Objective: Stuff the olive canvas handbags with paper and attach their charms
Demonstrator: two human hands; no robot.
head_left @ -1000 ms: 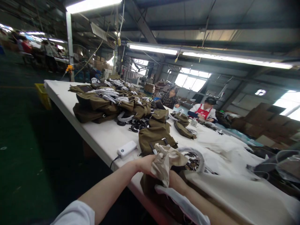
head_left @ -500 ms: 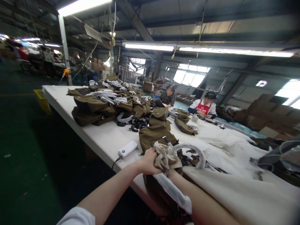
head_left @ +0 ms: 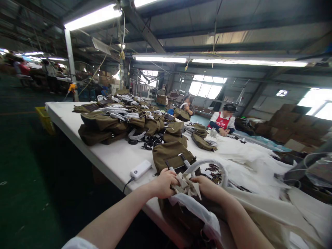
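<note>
Crumpled beige lining cloth point(head_left: 187, 185) bunches up at the mouth of an olive bag at the table's near edge. My left hand point(head_left: 166, 182) grips its left side with curled fingers. On the right side, my right hand point(head_left: 206, 186) pinches the same cloth, its fingertips partly hidden in the folds. A white-wrapped handle point(head_left: 195, 210) hangs in front of the bag, and another wrapped handle point(head_left: 223, 169) arches behind my right hand. Just beyond lies an olive bag point(head_left: 169, 154) with straps on it.
Piled olive bags point(head_left: 103, 124) cover the far left of the white table point(head_left: 109, 159). A white device point(head_left: 140, 169) with a cable lies near the edge. Two people sit across, one in a red apron point(head_left: 221, 121). Small dark parts point(head_left: 214, 173) lie right of the bag.
My right hand has come up out of the cloth, where it was hidden, and now holds its right side. The cloth is bunched lower. The view has shifted slightly.
</note>
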